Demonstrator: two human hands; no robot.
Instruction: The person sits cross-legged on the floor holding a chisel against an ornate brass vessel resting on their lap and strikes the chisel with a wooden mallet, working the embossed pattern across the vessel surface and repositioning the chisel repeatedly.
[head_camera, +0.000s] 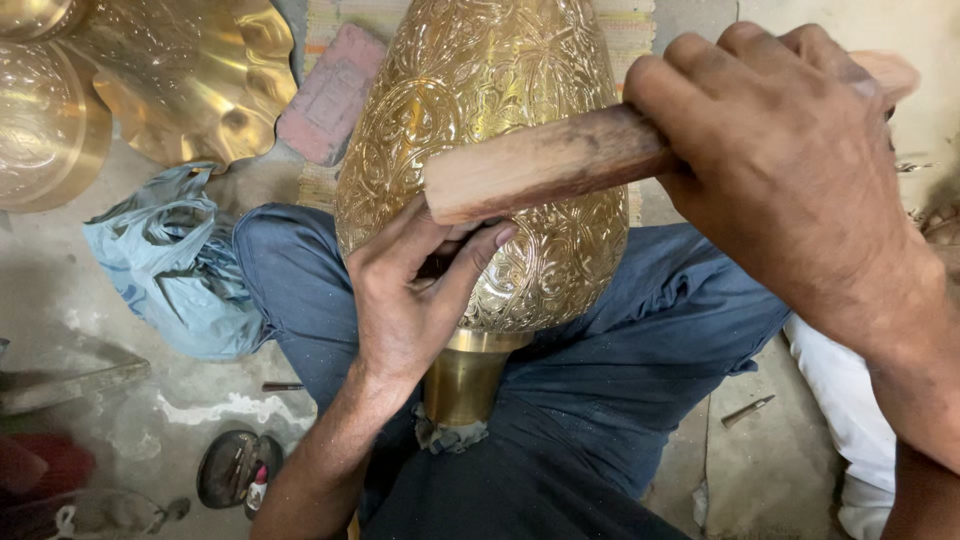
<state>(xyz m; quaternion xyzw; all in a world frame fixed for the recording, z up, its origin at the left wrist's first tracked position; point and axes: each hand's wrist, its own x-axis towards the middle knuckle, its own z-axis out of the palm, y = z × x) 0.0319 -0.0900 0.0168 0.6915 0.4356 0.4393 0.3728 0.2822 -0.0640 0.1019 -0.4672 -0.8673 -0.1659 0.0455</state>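
Gripped in the right hand (790, 170), a smooth wooden mallet handle (545, 165) crosses the embossed, egg-shaped brass vessel (480, 110), while just below it the left hand (410, 290) pinches something hidden against the ornate metal.

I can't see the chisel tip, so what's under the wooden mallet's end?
Under the wooden mallet, the left hand pinches something dark against the embossed brass vase. Fingers cover its tip.

A dusty grey concrete floor (90, 300) lay below the left hand. A crumpled blue bag (170, 260) and brass dishes (190, 70) sat beyond it.
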